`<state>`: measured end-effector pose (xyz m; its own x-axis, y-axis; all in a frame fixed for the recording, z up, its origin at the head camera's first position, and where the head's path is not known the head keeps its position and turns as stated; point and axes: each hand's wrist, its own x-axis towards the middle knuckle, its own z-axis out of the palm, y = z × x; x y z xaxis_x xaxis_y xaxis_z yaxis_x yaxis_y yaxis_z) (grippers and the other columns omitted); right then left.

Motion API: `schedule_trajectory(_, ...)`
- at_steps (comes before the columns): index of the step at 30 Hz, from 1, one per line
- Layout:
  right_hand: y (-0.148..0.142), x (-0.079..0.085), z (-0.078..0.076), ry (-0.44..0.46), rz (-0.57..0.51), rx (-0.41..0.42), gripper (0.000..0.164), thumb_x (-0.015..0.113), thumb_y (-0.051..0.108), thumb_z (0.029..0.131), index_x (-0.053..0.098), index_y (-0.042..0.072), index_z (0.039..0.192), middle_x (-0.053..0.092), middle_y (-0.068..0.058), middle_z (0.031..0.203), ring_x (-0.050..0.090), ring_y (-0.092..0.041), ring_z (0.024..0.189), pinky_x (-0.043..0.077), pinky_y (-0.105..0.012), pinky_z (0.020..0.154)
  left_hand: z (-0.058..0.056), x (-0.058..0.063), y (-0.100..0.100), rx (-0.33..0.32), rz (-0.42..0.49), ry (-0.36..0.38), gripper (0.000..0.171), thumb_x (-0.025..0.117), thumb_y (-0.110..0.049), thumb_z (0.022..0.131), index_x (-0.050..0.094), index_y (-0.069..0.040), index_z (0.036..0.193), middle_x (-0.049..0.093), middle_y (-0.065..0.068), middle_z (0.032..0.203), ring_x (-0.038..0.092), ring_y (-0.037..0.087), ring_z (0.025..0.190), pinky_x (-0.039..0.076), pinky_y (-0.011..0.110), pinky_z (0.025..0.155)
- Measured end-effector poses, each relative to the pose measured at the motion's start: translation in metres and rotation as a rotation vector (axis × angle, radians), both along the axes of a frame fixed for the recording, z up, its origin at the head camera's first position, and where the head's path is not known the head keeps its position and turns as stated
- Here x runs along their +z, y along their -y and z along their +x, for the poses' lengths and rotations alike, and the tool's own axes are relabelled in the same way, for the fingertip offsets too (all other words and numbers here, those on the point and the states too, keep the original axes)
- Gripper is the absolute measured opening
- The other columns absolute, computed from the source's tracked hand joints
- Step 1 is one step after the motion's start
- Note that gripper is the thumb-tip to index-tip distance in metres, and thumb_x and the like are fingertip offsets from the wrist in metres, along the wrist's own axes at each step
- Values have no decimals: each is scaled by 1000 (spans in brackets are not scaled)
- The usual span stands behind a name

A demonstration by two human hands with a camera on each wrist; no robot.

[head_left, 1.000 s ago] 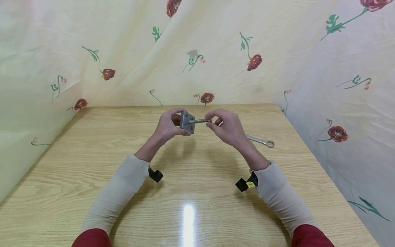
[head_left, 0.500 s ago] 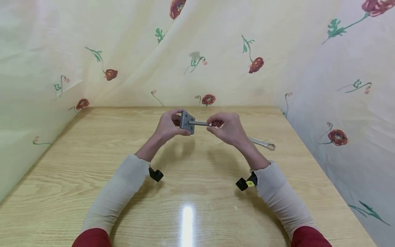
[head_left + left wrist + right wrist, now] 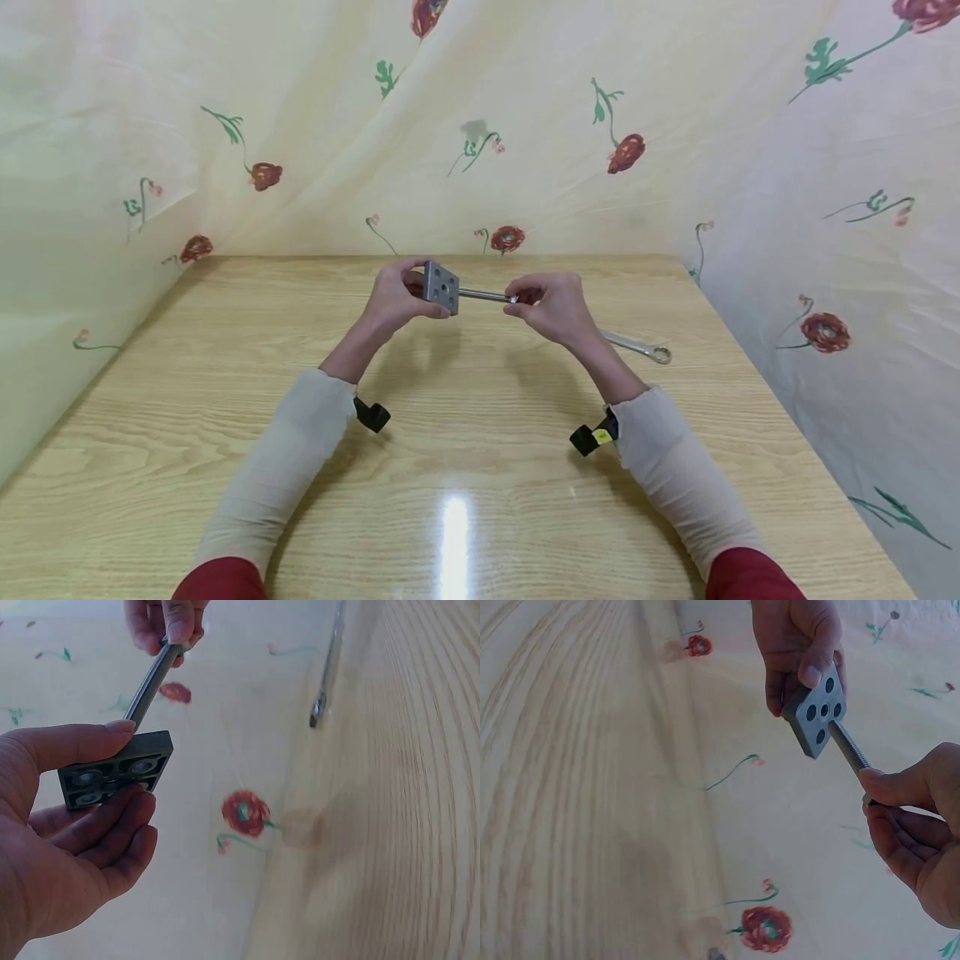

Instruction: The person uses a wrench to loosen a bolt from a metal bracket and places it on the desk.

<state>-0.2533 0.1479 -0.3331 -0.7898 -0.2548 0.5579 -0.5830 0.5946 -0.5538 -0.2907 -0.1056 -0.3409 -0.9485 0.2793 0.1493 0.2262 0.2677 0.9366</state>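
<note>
My left hand (image 3: 392, 298) holds a square grey metal plate (image 3: 437, 292) by its edges, thumb on one side and fingers on the other, raised over the table. The plate has several holes, one at its centre. A long threaded bolt (image 3: 483, 294) is pinched at its head end by the thumb and fingers of my right hand (image 3: 555, 304). The bolt's free end points at the plate, and in the right wrist view its tip (image 3: 834, 726) sits right beside the uncovered centre hole. In the left wrist view the plate's back (image 3: 116, 772) shows recessed rings.
A steel wrench (image 3: 637, 346) lies on the wood-grain table (image 3: 510, 517) to the right, partly hidden behind my right forearm. Flower-print cloth (image 3: 315, 183) rises behind the table and along both sides. Each wrist wears a small black camera (image 3: 372, 416).
The plate in my left hand has shifted left, away from the bolt. Earlier the bolt tip covered the centre hole; now that hole shows. My right hand has stayed nearly in place.
</note>
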Motion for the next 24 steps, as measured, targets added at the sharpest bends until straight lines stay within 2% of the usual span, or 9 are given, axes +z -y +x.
schedule_trajectory(4, 3, -14, -15, 63, 5, -13, 10, 80, -5, 77, 78, -2, 87, 76, -18, 79, 72, -26, 66, 54, -20, 60, -10, -9, 12, 15, -11, 83, 80, 82, 7, 72, 50, -6, 144, 66, 25, 126, 65, 32, 113, 55, 36, 92)
schedule_trajectory(9, 9, -32, -32, 136, 49, -30, 9, 80, -4, 77, 78, -2, 86, 76, -18, 80, 72, -25, 68, 56, -26, 61, -24, -25, 27, 34, -18, 170, 79, 79, 10, 73, 48, -7, 144, 63, 26, 131, 63, 35, 120, 54, 42, 98)
schedule_trajectory(18, 20, -50, -49, 242, 78, -55, 12, 81, -2, 76, 78, -2, 88, 77, -18, 82, 71, -23, 72, 54, -23, 62, -40, -38, 45, 1, -71, 204, 69, 74, 14, 75, 46, -1, 136, 62, 29, 133, 62, 39, 122, 50, 47, 104)
schedule_trajectory(24, 24, -58, -59, 267, 138, -86, 12, 83, 3, 77, 79, 1, 89, 77, -15, 83, 71, -22, 74, 54, -27, 66, -49, -49, 54, -15, -133, 257, 69, 76, 11, 73, 46, -4, 134, 64, 28, 130, 63, 31, 113, 43, 41, 104)
